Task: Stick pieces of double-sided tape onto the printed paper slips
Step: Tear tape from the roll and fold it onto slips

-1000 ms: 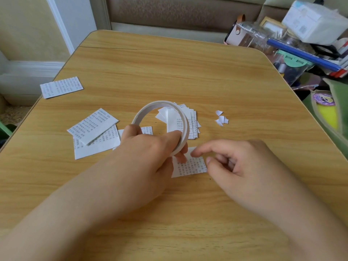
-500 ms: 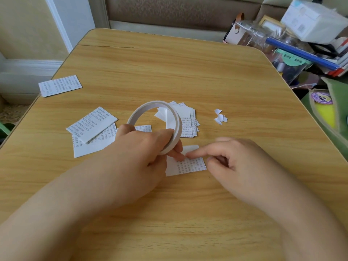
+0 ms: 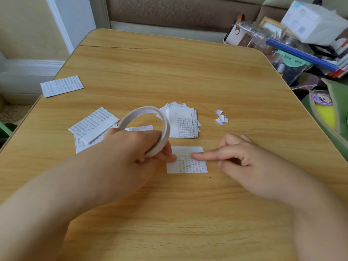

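The slip (image 3: 186,160) lies flat between both hands, long side running across, right hand (image 3: 244,162) pinning it with one outstretched fingertip, left hand (image 3: 131,147) clamped on the tape roll (image 3: 165,129) at its near-left edge.

We see a wooden table (image 3: 188,76), a brown sofa (image 3: 178,14) behind it, and clutter far right: white tissue pack (image 3: 312,25), blue bar (image 3: 301,54), clear plastic container (image 3: 252,34), green pouch (image 3: 331,117).

Far half of the wooden table (image 3: 169,72) is open. Slip stack (image 3: 183,121), tape scraps (image 3: 221,118) and loose slips (image 3: 93,126) obstruct mid-table; near edge unobstructed.
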